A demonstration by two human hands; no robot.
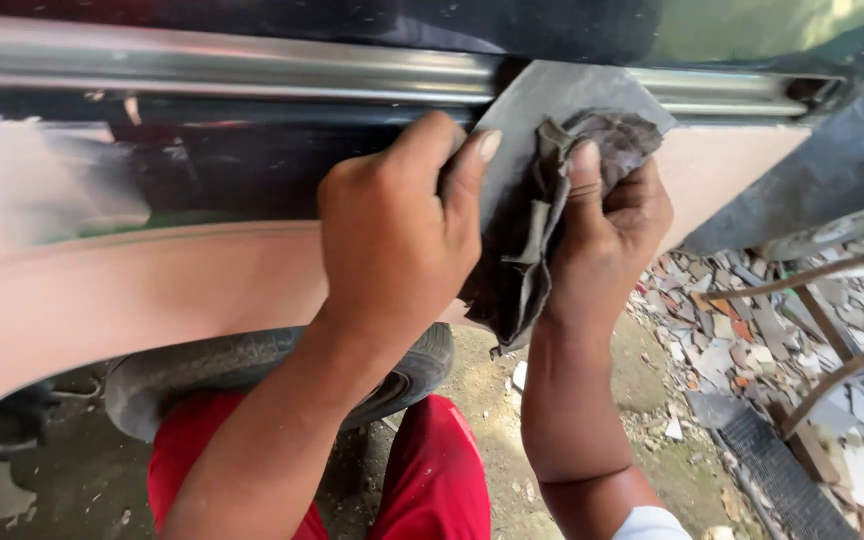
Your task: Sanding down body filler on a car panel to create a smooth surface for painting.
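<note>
Dirt ground (497,400) and rubble are lying nearest; beyond, I'm seeing my left hand (392,225) and right hand (607,225) both pinching a grey sandpaper sheet (532,120) between them, against the far car panel (152,290).

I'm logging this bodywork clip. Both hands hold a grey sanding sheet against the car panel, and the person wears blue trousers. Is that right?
Not quite: the trousers are red, not blue, as the head view shows. The rest stands: the left hand and right hand hold the grey sanding sheet against the car panel.
</note>
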